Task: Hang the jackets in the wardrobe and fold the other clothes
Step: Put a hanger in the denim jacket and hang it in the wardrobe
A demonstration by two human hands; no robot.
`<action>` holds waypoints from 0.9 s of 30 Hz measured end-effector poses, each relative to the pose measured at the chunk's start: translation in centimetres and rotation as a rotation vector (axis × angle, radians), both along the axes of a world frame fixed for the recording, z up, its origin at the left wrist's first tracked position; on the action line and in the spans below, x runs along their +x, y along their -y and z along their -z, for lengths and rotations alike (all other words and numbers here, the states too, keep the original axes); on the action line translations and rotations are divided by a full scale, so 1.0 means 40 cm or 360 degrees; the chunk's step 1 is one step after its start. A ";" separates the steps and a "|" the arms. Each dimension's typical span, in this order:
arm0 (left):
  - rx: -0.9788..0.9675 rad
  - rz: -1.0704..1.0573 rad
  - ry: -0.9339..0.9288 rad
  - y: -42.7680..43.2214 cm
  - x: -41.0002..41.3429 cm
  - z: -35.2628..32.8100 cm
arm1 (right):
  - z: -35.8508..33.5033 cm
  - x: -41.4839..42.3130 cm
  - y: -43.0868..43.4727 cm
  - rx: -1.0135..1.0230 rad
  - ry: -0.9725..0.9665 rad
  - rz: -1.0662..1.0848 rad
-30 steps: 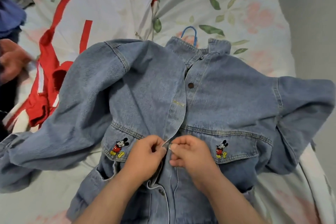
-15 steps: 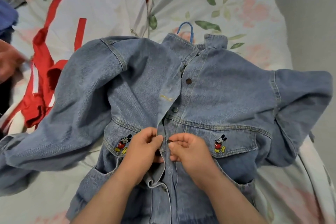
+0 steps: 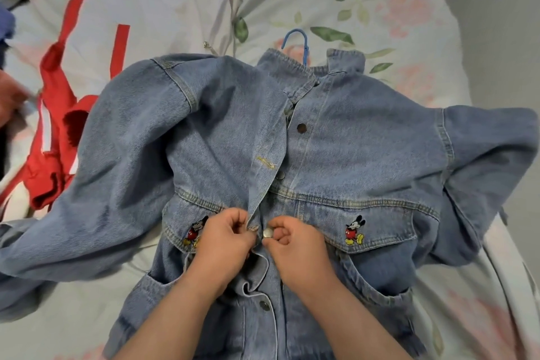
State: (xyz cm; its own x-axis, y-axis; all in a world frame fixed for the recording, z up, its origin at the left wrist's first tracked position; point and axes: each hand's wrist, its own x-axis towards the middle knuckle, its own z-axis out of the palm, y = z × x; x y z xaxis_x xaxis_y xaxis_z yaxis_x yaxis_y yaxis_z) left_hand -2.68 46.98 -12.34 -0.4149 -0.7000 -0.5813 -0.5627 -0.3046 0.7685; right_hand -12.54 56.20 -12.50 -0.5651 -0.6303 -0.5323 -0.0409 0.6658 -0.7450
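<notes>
A light blue denim jacket (image 3: 365, 161) with cartoon mouse patches on both chest pockets lies front up on the bed, sleeves spread to either side. A blue hanger (image 3: 298, 41) sticks out of its collar. My left hand (image 3: 225, 240) pinches the edge of the left front panel at chest height. My right hand (image 3: 292, 245) pinches a silver metal button (image 3: 267, 232) on the right panel, just beside the left hand. The upper buttons are undone and the front gapes there.
A red and white garment (image 3: 58, 114) lies on the floral bedsheet (image 3: 365, 3) at the left. Another person's hand (image 3: 8, 96) shows at the left edge, near dark and blue clothes. A grey wall (image 3: 496, 23) borders the bed on the right.
The view has shifted a little. My hands stay at the jacket's chest; the silver button now shows between my right thumb and finger. The hand at the left edge has moved.
</notes>
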 end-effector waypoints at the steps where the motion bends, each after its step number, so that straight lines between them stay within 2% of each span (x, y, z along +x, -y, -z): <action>1: -0.0033 0.0034 0.0022 -0.001 -0.001 0.000 | 0.001 0.000 0.003 0.0023 -0.0037 -0.0017; 3: -0.0115 0.0095 0.0058 -0.003 -0.003 0.000 | 0.001 -0.003 0.008 0.0018 -0.0040 0.0021; 9: -0.0230 0.0106 0.0057 -0.024 0.001 -0.004 | -0.019 -0.027 0.009 -0.0043 0.0457 0.0286; 16: 0.0136 -0.0078 -0.0112 -0.023 -0.005 -0.022 | -0.026 -0.051 0.019 -0.0016 0.0855 0.0406; 23: 0.0107 -0.0004 -0.0076 -0.019 -0.011 -0.014 | -0.030 -0.067 0.016 -0.0037 0.1021 0.0456; 27: -0.0019 0.0055 -0.0102 -0.032 -0.012 0.003 | -0.029 -0.069 0.010 -0.0059 0.1061 0.0465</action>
State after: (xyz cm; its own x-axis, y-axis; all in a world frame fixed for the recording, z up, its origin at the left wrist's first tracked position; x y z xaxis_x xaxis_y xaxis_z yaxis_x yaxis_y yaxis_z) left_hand -3.14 48.28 -12.45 -0.4753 -0.6914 -0.5442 -0.5223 -0.2761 0.8069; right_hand -15.31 55.80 -11.32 -0.2762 -0.5274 -0.8034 0.6052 0.5539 -0.5717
